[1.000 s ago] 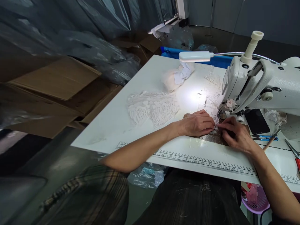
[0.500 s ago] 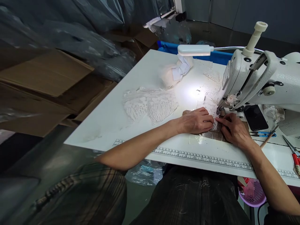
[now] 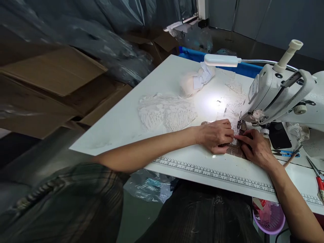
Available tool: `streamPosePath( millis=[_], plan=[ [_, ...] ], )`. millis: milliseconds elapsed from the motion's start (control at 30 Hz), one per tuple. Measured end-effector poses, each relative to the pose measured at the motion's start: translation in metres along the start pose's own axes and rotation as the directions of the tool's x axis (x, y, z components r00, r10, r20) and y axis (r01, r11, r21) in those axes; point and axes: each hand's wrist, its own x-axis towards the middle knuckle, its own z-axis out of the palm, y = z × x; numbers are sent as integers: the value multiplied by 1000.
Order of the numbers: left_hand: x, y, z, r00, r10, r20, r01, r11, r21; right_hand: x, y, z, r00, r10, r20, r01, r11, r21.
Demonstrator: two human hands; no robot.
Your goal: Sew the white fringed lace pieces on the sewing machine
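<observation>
While both hands (image 3: 218, 135) (image 3: 258, 147) flank it, loosely curled | lace (image 3: 234, 125): white, openwork, partly covered | pinched or not: cannot tell

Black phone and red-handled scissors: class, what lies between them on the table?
In the head view, the blue-handled snips and a thin brown-handled tool lie between the phone and the scissors.

Lace (image 3: 235, 139): white, openwork pattern. Machine (image 3: 267, 89): off-white. Rosette (image 3: 258, 114): pale pink. Plate (image 3: 237, 151): brown. Desk (image 3: 118, 130): white, with a ruler (image 3: 212, 174) marked in black lines and numerals. Phone (image 3: 279, 135): black. Snips (image 3: 288, 154): blue handles. Scissors (image 3: 320, 186): red handles. Basket (image 3: 276, 221): purple, pierced pattern. Bundle (image 3: 197, 81): cream and white. Bin (image 3: 245, 70): blue. Carton (image 3: 58, 71): plain brown. Sleeve (image 3: 86, 189): dark green and brown, plaid.
</observation>
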Motion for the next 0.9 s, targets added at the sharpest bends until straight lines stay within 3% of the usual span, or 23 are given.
streamPosePath(
  millis=[233, 333, 700, 900],
  plan=[
    [-4, 2, 11, 980, -55, -193, 64, 997, 41, 3, -4, 1, 990, 112, 91, -103, 990, -95],
    [-4, 2, 13, 973, -64, -223, 82, 994, 72, 4, -4, 2, 988, 127, 88, -119, 988, -96],
    [-3, 1, 12, 984, -140, -111, 153, 980, 127, 2, -4, 3, 989, 107, 98, -100, 992, -79],
    [-3, 0, 11, 985, -161, -67, 170, 975, 146, 4, -9, 3, 983, 160, 84, -147, 978, -149]
  ],
)
